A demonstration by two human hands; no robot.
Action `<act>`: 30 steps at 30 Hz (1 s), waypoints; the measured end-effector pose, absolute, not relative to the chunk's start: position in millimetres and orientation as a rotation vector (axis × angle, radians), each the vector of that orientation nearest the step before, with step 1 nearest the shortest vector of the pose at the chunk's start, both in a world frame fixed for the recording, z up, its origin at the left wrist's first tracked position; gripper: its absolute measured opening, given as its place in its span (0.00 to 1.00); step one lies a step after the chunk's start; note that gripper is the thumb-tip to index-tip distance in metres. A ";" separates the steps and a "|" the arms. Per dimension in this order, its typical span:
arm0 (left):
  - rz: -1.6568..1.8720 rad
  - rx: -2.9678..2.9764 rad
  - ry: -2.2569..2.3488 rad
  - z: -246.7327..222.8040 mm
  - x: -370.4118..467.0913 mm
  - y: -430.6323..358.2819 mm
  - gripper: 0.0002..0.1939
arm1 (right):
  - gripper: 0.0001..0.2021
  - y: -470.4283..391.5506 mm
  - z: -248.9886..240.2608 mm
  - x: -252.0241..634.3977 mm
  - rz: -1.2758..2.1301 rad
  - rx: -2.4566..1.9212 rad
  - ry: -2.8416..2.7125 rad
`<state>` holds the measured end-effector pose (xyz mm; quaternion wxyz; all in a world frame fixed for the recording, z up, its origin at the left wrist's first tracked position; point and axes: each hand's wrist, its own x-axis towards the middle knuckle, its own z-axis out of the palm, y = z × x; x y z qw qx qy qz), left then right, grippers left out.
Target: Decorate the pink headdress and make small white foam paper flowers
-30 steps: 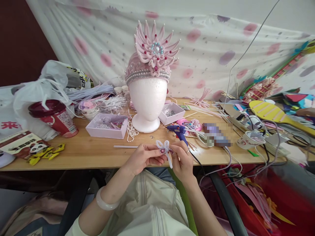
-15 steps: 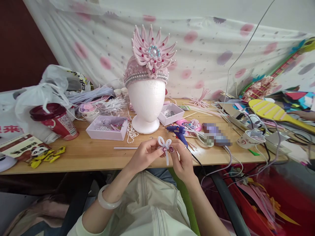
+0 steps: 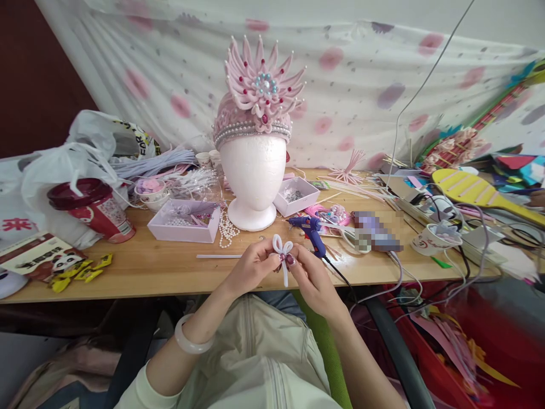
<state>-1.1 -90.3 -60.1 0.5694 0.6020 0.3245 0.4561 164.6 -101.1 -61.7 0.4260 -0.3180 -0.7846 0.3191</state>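
Observation:
Between both hands is a white pipe cleaner (image 3: pixel 285 278), bent into two upright loops with a straight tail hanging below. My left hand (image 3: pixel 254 266) pinches it at the base of the loops from the left. From the other side, my right hand (image 3: pixel 314 277) grips the same spot, thumb close to the left thumb. A straight white pipe cleaner (image 3: pixel 217 256) lies on the table just left of my left hand. Behind my right hand rests a blue glue gun (image 3: pixel 310 228). A white foam head (image 3: pixel 254 170) wearing a pink beaded headdress (image 3: pixel 251 108) stands beyond the hands.
Open boxes of beads (image 3: pixel 183 230) and small parts (image 3: pixel 297 197) flank the foam head. On the left are a red cup (image 3: pixel 96 213) and yellow-wrapped candies (image 3: pixel 80 271). Cables, a paper cup (image 3: pixel 434 241) and a yellow paddle shape (image 3: pixel 468 190) crowd the right.
The looped pipe cleaner and both hands have shifted slightly left, and my right thumb now sits nearer the left one. The loops keep their shape. The view has tilted a little.

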 end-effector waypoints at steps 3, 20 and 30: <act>1.064 1.451 0.767 -59.3 -1.8 -93.0 0.09 | 0.13 -100.8 -59.1 166.2 0.888 -0.817 -1.947; 0.818 2.724 0.933 -46.7 -21.0 -87.4 0.12 | 0.15 -89.2 -52.5 160.7 1.896 -0.984 -1.170; 0.903 1.652 0.986 -50.2 -22.8 -87.8 0.07 | 0.06 -92.9 -74.9 150.0 1.025 -0.941 -1.678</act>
